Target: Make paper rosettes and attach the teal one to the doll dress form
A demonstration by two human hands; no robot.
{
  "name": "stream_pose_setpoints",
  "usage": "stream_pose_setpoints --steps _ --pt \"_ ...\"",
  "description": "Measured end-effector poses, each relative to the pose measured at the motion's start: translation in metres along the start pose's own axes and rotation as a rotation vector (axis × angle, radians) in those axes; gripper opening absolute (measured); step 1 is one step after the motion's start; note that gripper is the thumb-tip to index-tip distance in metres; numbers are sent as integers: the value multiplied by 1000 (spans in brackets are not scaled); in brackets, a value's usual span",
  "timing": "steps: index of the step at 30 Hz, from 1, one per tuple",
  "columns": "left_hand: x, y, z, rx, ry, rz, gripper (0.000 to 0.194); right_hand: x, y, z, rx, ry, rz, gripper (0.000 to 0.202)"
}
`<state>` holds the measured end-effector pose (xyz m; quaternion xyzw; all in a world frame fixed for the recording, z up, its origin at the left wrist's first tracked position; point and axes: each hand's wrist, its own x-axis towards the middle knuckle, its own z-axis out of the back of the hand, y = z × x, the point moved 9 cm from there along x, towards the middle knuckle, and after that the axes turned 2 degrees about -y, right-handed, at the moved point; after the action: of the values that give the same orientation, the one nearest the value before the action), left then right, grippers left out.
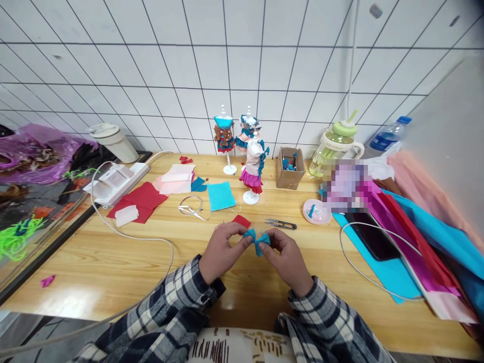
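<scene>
Between my two hands is a small turquoise fabric bow (258, 244), gathered at its middle. My left hand (224, 248) pinches its left end between thumb and fingers. On the other side, my right hand (288, 256) is closed on the right end in the same way. A red fabric scrap (242, 220) lies just beyond my left fingertips. Past my right fingers rests a pair of thread snips (280, 224). Farther back stand miniature dress forms in ruffled outfits, the nearest a white-and-magenta dress form (252, 169). A turquoise fabric square (221, 196) lies flat left of it.
Left are a power strip (120, 182), red cloth (147, 201), a coiled cable (190, 205) and a white cup (115, 142). Right are a cardboard box (290, 174), a pink dish (316, 212), a green-lidded bottle (335, 146), a phone (371, 236) and stacked fabrics (423, 242).
</scene>
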<state>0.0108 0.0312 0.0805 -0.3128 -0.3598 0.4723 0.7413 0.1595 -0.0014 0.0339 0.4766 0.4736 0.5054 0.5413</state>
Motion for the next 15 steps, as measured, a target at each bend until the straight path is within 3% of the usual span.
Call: stream_pose_setpoints --steps 10,15 --pt "-1 15 -5 -153 -33 158 22 6 -20 -5 181 -108 -138 30" --pt "7 31 -3 -254 -36 174 27 15 -21 3 292 -142 -195 31"
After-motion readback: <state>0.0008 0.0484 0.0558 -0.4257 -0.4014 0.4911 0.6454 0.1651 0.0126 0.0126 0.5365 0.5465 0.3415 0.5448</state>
